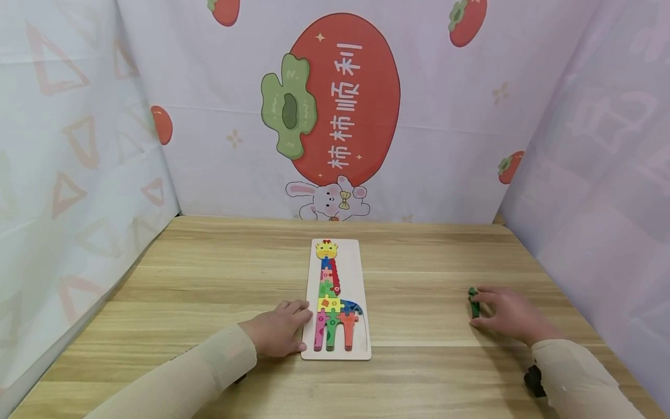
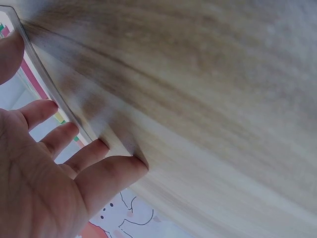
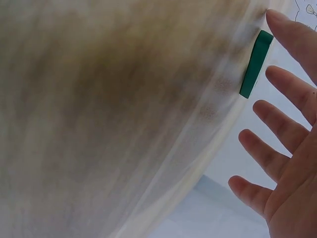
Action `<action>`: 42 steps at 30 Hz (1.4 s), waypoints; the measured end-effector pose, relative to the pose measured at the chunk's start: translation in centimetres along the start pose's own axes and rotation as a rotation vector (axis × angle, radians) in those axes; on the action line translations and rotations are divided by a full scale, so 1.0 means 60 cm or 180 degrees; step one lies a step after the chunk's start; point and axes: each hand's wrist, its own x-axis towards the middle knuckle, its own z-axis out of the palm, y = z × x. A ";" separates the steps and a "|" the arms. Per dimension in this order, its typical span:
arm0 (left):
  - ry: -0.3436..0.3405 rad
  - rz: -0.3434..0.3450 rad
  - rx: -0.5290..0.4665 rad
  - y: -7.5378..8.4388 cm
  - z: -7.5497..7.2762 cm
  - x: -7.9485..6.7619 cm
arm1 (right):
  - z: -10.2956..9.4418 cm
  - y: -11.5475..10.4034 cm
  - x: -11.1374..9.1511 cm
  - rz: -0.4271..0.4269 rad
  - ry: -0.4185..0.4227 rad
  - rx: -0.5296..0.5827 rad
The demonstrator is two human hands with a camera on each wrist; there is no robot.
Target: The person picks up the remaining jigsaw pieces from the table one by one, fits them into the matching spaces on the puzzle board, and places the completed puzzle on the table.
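Observation:
A giraffe jigsaw puzzle in a pale wooden board lies on the table, its colourful numbered pieces fitted from head to legs. My left hand rests at the board's left edge, thumb by the near corner and fingers spread. In the left wrist view the fingertips lie along the board's side. Over at the right, my right hand reaches around a slim green piece on the table. The right wrist view shows this green piece in front of the thumb and index finger, all fingers apart.
The wood-grain table is bounded by a printed cloth at the back and cloth sides at left and right. A dark object shows beneath the right wrist.

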 end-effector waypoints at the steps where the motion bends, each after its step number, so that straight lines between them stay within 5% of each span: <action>1: 0.0004 0.0003 0.0008 0.000 0.000 0.000 | 0.000 0.000 0.000 0.0008 -0.0008 0.0012; 42: 0.0020 0.0029 -0.0005 -0.001 0.001 0.000 | 0.000 0.010 0.010 0.0186 -0.0265 0.0429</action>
